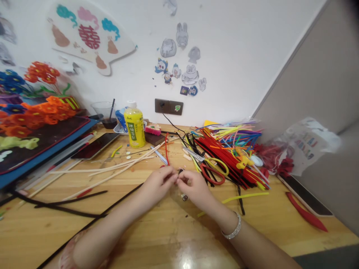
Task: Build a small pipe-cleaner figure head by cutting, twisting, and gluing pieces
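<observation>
Forearms angling in from below, the left hand [158,183] and right hand [196,188] are curling nearly closed and meeting mid-table, their fingertips pinching a small dark-and-silver piece [181,171] between them, just above the wooden tabletop [157,239]. Right wrist: wearing a silver bracelet [232,226]. Nearby, beyond the right hand: red-handled scissors [212,175] and a heap of pipe cleaners [227,153] are lying.

One head-worn view, above the near side of the table [157,239], facing forward and down, close to the left hand [157,183] and right hand [196,188], wall [232,56] beyond
</observation>
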Motion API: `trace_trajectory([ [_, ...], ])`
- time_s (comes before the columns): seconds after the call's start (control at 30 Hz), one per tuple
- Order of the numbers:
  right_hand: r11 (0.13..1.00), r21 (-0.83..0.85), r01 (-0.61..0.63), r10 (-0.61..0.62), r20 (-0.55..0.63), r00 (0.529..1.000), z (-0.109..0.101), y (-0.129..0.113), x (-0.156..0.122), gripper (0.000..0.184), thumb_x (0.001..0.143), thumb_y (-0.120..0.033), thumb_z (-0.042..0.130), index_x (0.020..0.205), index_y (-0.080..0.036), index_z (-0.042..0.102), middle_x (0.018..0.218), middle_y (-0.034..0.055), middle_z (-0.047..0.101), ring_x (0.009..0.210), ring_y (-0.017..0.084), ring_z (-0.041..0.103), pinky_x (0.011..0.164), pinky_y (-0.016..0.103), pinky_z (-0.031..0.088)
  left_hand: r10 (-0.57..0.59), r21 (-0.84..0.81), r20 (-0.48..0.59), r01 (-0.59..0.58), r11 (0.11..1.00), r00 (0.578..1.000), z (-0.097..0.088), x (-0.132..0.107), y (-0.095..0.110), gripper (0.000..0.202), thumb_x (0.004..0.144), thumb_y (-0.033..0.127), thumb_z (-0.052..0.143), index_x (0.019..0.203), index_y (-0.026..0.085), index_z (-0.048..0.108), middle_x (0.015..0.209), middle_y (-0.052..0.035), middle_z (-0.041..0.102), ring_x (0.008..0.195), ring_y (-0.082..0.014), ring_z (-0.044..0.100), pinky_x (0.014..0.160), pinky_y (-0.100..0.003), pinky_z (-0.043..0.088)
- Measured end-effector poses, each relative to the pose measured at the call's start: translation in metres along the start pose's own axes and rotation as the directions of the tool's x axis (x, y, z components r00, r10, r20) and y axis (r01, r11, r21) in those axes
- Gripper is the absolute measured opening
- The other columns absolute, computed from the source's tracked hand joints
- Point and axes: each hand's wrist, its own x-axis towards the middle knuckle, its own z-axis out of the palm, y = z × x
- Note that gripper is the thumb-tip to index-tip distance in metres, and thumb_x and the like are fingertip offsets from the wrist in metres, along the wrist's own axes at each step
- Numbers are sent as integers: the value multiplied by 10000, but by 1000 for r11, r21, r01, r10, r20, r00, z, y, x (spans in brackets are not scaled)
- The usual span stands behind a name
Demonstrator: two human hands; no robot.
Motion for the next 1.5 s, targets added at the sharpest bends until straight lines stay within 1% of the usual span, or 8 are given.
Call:
trace_trajectory([
  [0.13,996,-75,46,-43,45,998,-3,-2,0,154,753,-161,491,605,-164,535,565,-33,498,554,98,444,554,204,346,143,197,78,-156,968,987,-6,-1,0,222,865,258,373,743,181,541,757,-25,557,749,-166,511,702,-269,400],
  [0.23,990,-127,66,-56,79,995,-5,-1,0,156,763,-170,496,612,-163,535,580,-29,502,569,102,447,557,207,338,194,232,110,-215,949,975,-8,-1,1,218,869,235,374,752,180,549,759,-21,547,758,-164,507,710,-268,401],
  [0.43,997,25,69,-72,155,985,-12,2,2,176,823,-201,443,690,-169,555,650,-16,545,640,119,509,626,225,378,106,127,103,-119,985,989,-10,1,-1,238,880,240,334,741,180,518,738,-10,551,714,-149,515,681,-252,411],
  [0.57,986,159,40,-61,129,990,-16,1,5,185,828,-201,438,682,-173,549,689,-7,571,698,122,539,686,235,401,71,90,108,-81,993,992,-12,1,0,239,876,234,326,752,179,522,748,-16,567,732,-152,525,698,-254,413],
  [0.8,875,455,-166,130,111,985,-6,7,6,95,744,-270,551,726,-177,549,646,-17,606,591,110,558,597,239,442,77,63,85,-82,995,993,-9,-1,0,241,873,283,349,733,188,521,729,-2,558,699,-147,518,658,-239,408],
  [0.9,823,534,-193,178,79,981,-3,10,6,103,668,-249,627,710,-173,571,646,-17,618,598,113,576,620,251,461,70,71,76,-76,995,995,-8,-1,-2,245,876,299,353,742,186,525,730,-2,554,691,-145,516,657,-243,403],
  [1.13,830,536,-158,166,33,986,-1,12,6,144,641,-195,642,782,-172,626,682,-8,646,652,126,605,686,280,475,16,88,51,-20,996,999,-9,0,-2,242,865,298,363,713,180,509,704,-8,545,691,-160,513,643,-258,392],
  [1.5,854,503,-137,175,-30,984,1,6,4,63,633,-180,634,694,-169,642,629,-9,642,607,127,595,640,268,476,42,71,22,-44,996,999,-5,1,-7,225,857,294,389,714,184,522,700,0,548,683,-150,513,633,-240,383],
])
